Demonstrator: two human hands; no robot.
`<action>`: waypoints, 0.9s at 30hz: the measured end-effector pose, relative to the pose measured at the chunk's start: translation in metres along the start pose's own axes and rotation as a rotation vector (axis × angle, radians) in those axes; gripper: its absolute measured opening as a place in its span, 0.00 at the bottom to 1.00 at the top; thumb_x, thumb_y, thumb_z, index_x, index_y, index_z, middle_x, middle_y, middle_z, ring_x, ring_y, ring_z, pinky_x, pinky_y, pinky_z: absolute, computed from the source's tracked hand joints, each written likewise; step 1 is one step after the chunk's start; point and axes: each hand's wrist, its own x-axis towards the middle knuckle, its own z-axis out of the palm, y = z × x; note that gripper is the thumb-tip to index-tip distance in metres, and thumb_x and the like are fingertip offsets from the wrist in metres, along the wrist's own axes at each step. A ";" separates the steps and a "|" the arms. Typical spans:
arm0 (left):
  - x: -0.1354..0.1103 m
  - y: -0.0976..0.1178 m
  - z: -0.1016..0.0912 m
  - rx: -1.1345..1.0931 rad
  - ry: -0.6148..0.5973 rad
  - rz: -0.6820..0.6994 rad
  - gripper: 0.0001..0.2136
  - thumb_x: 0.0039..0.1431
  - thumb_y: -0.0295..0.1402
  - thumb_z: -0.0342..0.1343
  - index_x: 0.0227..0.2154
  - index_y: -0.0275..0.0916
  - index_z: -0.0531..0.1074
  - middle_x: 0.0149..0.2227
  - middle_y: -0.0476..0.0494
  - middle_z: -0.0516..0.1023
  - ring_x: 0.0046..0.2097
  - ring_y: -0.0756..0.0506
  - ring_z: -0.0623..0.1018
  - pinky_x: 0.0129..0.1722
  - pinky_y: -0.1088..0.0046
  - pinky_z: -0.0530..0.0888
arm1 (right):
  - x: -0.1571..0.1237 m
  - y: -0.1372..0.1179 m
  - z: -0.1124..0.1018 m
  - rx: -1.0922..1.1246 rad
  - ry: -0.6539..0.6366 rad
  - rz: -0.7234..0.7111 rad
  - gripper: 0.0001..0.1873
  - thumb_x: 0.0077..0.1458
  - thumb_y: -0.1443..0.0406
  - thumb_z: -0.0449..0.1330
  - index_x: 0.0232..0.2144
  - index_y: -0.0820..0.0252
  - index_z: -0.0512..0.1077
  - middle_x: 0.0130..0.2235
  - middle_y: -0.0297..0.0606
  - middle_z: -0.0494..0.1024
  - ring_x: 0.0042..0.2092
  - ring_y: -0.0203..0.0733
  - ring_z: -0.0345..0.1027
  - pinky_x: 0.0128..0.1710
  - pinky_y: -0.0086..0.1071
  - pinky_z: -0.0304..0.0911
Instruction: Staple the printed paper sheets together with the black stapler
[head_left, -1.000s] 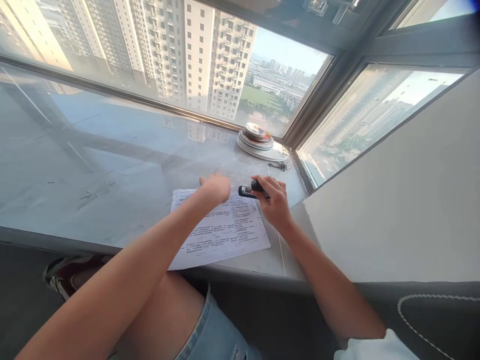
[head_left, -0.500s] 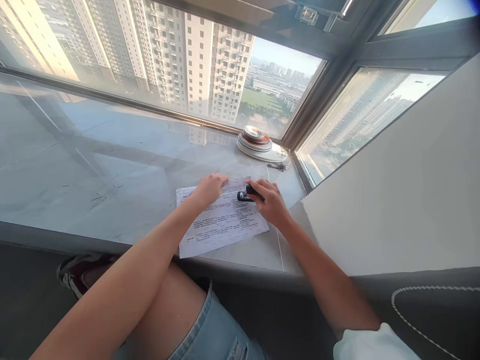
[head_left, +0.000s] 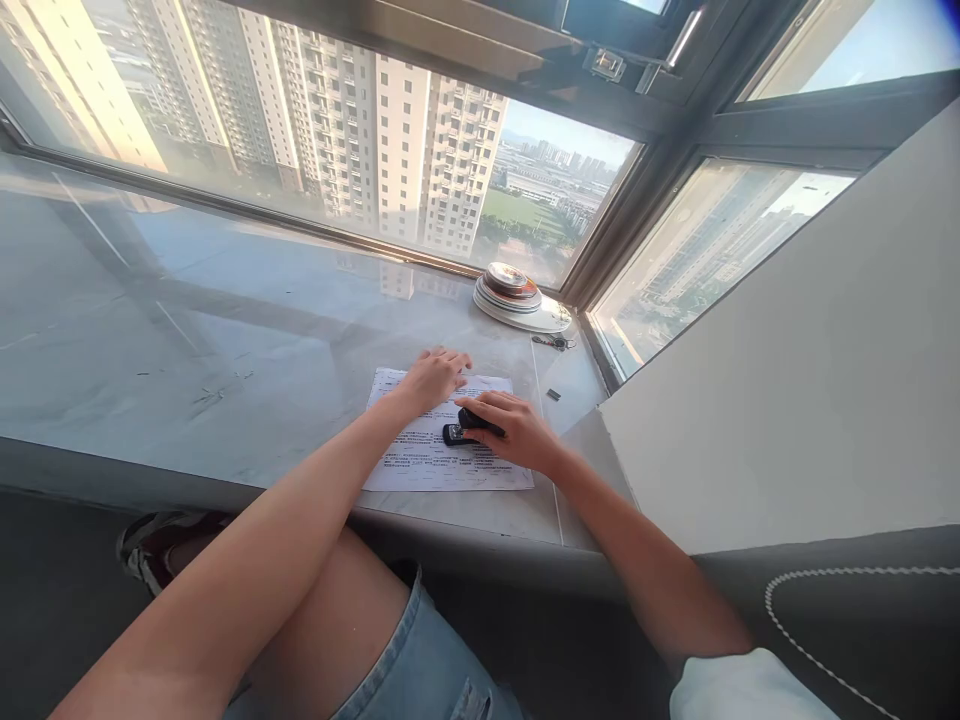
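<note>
Printed paper sheets (head_left: 420, 470) lie on the tiled window ledge, close to its front edge. A black stapler (head_left: 455, 434) is over the sheets with its jaws apart, and my right hand (head_left: 517, 430) is wrapped round it from the right. At the top edge of the paper rests my left hand (head_left: 439, 378), its fingers stretched out and holding nothing. Part of the print is covered by both hands. Right of the paper lies a small dark strip (head_left: 553, 394), perhaps staples; its kind is too small to tell.
A stack of plates (head_left: 514, 298) stands in the window corner, with a keychain (head_left: 553, 342) in front of it. Small scattered bits (head_left: 210, 398) lie on the ledge (head_left: 262, 400) at left. A white wall panel (head_left: 772, 380) rises at right, beside a beaded cord (head_left: 825, 572).
My right hand has brought the stapler left and nearer to me. The sheets have turned to lie straighter. My left fingers have spread, and the dark strip now shows beside my right hand.
</note>
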 end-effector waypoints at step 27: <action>-0.002 0.013 0.003 -0.011 -0.061 0.038 0.11 0.71 0.32 0.48 0.43 0.40 0.76 0.47 0.39 0.78 0.52 0.38 0.74 0.53 0.58 0.67 | -0.024 0.096 -0.008 -0.263 0.262 0.941 0.11 0.57 0.68 0.55 0.36 0.60 0.77 0.39 0.41 0.80 0.37 0.41 0.70 0.47 0.36 0.64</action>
